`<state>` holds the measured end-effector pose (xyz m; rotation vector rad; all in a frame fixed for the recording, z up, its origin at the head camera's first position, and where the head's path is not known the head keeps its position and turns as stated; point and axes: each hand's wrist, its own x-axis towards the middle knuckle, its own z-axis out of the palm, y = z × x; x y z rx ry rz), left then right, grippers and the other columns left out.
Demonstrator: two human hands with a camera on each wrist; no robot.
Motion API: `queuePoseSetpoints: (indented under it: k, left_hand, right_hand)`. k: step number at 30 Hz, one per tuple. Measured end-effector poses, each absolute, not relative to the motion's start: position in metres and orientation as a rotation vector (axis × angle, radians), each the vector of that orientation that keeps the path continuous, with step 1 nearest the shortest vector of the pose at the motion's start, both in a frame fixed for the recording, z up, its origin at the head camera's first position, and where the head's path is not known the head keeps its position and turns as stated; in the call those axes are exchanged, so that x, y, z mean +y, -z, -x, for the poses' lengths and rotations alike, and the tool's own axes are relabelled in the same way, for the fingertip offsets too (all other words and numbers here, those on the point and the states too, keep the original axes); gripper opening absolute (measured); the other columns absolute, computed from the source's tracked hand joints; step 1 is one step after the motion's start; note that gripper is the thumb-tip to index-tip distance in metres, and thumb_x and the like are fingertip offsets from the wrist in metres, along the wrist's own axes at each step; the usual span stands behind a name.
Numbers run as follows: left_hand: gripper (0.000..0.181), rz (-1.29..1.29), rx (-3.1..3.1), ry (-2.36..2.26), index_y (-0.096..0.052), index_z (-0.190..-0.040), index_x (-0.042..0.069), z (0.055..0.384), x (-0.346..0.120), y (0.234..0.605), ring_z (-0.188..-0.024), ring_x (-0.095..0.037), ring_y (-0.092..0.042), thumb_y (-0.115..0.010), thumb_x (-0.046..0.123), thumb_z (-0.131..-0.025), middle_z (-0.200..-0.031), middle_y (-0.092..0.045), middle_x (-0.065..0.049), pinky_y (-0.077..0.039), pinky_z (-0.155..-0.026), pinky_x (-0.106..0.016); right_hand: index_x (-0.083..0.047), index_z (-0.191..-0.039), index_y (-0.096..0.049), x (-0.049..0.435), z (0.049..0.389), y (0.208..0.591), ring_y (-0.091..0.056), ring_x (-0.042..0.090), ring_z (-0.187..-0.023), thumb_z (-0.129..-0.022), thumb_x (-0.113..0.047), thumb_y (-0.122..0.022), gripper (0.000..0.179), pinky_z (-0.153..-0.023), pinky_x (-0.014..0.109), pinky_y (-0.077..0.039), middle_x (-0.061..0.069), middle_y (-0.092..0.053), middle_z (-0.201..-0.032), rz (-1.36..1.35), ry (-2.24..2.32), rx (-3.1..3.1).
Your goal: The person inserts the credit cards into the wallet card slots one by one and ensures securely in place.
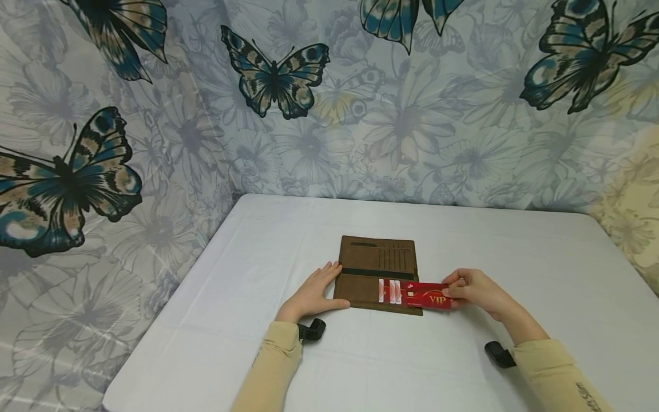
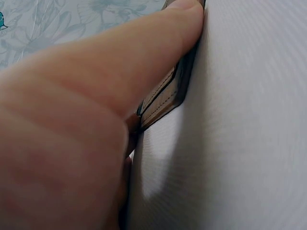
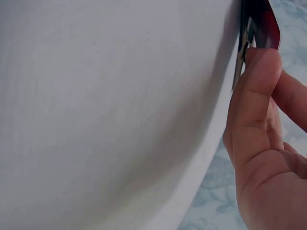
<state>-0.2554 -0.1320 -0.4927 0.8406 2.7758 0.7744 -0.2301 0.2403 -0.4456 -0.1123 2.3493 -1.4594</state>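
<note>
A brown wallet (image 1: 368,260) lies unfolded on the white table, with card slots along its upper half and a dark band across the middle. My left hand (image 1: 311,292) rests at its left edge, fingers straight and thumb on the lower corner. In the left wrist view the thumb (image 2: 163,36) covers part of the stitched wallet edge (image 2: 160,100). My right hand (image 1: 476,290) pinches the right end of a red VIP card (image 1: 424,296) between thumb and fingers. That card overlaps the wallet's lower right and sticks out past its side. Red-and-white strips (image 1: 392,292) show just left of it.
The white table (image 1: 288,229) has rounded far corners and meets a butterfly-and-flower patterned backdrop (image 1: 329,154) behind and at the left. Black wrist cameras sit on both wrists, the left one (image 1: 314,330) close above the tabletop.
</note>
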Motion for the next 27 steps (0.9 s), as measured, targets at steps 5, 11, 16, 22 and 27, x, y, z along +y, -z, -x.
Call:
queuePoseSetpoints:
  k: [5,11,16,22,27]
  left_hand:
    - [0.09,-0.851,2.775,-0.773,-0.024,-0.147,0.006,0.255,-0.132,0.491,-0.139,-0.018,-0.01,-0.064,0.053,-0.081,-0.152,-0.018,-0.007,-0.008,-0.112,-0.035]
    - [0.091,-0.842,2.766,-0.776,-0.023,-0.147,0.007,0.254,-0.132,0.49,-0.139,-0.017,-0.009,-0.064,0.053,-0.081,-0.152,-0.017,-0.006,-0.007,-0.112,-0.034]
    - [0.091,-0.851,2.765,-0.776,-0.023,-0.147,0.007,0.255,-0.132,0.491,-0.139,-0.018,-0.009,-0.063,0.054,-0.081,-0.152,-0.017,-0.006,-0.007,-0.112,-0.034]
    - [0.091,-0.856,2.77,-0.779,-0.023,-0.147,0.007,0.255,-0.132,0.492,-0.139,-0.019,-0.01,-0.063,0.054,-0.081,-0.152,-0.018,-0.007,-0.008,-0.112,-0.035]
    - [0.091,-0.85,2.77,-0.776,-0.023,-0.147,0.006,0.255,-0.132,0.491,-0.139,-0.019,-0.01,-0.064,0.053,-0.081,-0.152,-0.018,-0.007,-0.007,-0.112,-0.035]
  right_hand:
    - [0.015,-0.108,-0.049,0.236,0.231,0.445,-0.058,0.02,-0.075,-0.087,-0.006,-0.062,0.033,-0.064,0.031,-0.055,0.01,-0.062,-0.085,0.078,1.434,2.386]
    - [0.014,-0.108,-0.05,0.232,0.231,0.445,-0.057,0.02,-0.075,-0.087,-0.007,-0.062,0.031,-0.063,0.03,-0.055,0.011,-0.062,-0.088,0.034,1.391,2.443]
    - [0.013,-0.107,-0.05,0.229,0.231,0.445,-0.055,0.02,-0.076,-0.087,-0.007,-0.062,0.031,-0.062,0.03,-0.054,0.01,-0.061,-0.086,0.034,1.346,2.484]
    - [0.011,-0.105,-0.051,0.226,0.231,0.446,-0.054,0.021,-0.077,-0.087,-0.008,-0.061,0.028,-0.062,0.029,-0.053,0.009,-0.06,-0.083,0.047,1.286,2.537]
    - [0.008,-0.103,-0.051,0.222,0.231,0.446,-0.053,0.022,-0.078,-0.088,-0.009,-0.061,0.025,-0.061,0.029,-0.05,0.009,-0.058,-0.083,0.07,1.22,2.588]
